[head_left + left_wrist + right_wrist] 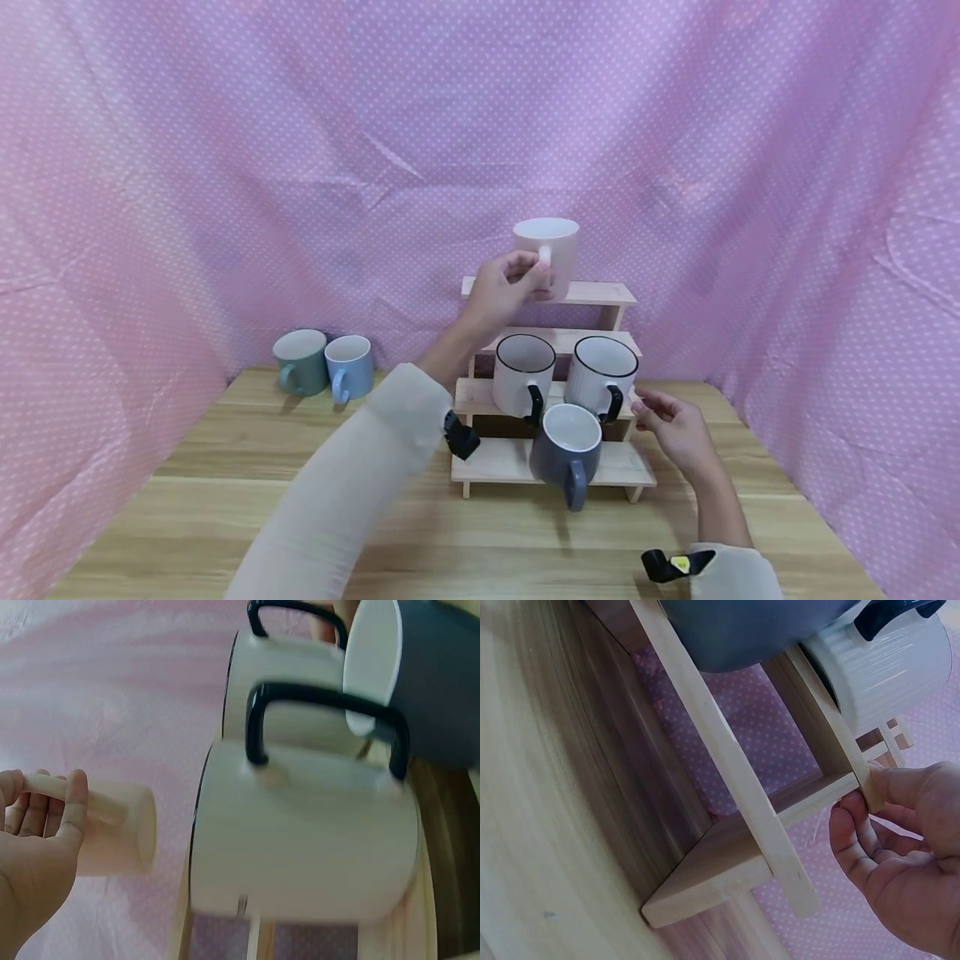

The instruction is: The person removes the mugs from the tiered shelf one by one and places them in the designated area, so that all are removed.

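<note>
My left hand pinches the handle of a pale pink mug, which is upright and overlaps the top tier of a stepped wooden rack in the head view. With thumb and fingers, my right hand grips the right end of the rack's second tier from the bottom. On that tier stand two white mugs with black rims and black handles, a left one and a right one. A dark grey mug sits on the lowest tier, handle toward me.
At the table's back left, a green mug and a light blue mug stand side by side. The rack rests on a wood-grain table. Pink dotted cloth hangs behind and along both sides.
</note>
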A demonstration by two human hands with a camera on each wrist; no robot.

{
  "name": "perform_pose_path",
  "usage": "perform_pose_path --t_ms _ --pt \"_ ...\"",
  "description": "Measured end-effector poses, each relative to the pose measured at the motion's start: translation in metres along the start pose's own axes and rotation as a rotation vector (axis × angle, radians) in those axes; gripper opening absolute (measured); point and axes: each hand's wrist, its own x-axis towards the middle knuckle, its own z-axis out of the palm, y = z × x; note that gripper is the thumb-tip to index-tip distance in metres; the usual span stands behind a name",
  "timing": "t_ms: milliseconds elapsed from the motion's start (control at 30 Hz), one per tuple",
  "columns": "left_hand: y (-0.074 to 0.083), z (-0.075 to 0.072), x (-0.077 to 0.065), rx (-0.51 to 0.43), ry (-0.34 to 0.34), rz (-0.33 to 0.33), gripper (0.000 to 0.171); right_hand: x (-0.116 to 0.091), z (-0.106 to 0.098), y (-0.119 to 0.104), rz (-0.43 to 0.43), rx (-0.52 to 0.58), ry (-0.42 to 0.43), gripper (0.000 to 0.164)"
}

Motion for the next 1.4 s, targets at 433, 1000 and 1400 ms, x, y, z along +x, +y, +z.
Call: perform_pose_path --t_ms 433,1000,1400 --pt "0.017 -0.054 -0.017 0.08 0.056 -0.015 0.029 0.001 -0.002 -0.003 -0.004 0.003 -0.004 0.043" --pt "0.025 -0.115 -0.043 0.144 0.094 0.024 0.034 0.001 -0.001 -0.002 -0.011 0.011 -0.008 0.043" --pt "0.017 -0.148 -0.064 0.163 0.112 -0.006 0.037 0.001 -0.001 -0.001 -0.011 -0.007 -0.005 0.042"
